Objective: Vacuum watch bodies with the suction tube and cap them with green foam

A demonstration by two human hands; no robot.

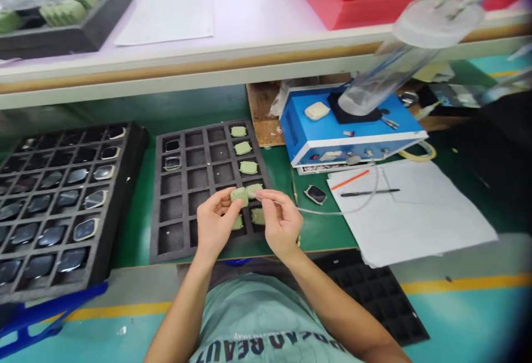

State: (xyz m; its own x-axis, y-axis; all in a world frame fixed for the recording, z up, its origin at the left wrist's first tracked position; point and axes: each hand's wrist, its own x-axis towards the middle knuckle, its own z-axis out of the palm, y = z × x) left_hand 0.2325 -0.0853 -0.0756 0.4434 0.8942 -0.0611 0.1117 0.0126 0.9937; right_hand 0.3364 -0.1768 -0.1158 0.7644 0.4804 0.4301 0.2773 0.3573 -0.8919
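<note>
My left hand [215, 220] pinches a small green watch-shaped case [239, 196] between thumb and fingers, above the near part of a black foam tray [172, 208]. Close by on the right, my right hand [283, 220] is closed on the end of a thin clear tube [324, 213], its tip pointing at the green case. The exact tip is too small to make out. More green cases, such as one at the back [238, 131], lie in the tray's right column. Two dark-faced watch pieces [172, 162] sit in its left column.
A blue machine [307, 124] with knobs bears a clear cylinder [374, 69]. Right of the tray lie a watch [316, 194], white paper [419, 213], and a black pen [369, 192]. A fuller tray [124, 197] stands left. A shelf edge [199, 64] overhangs the back.
</note>
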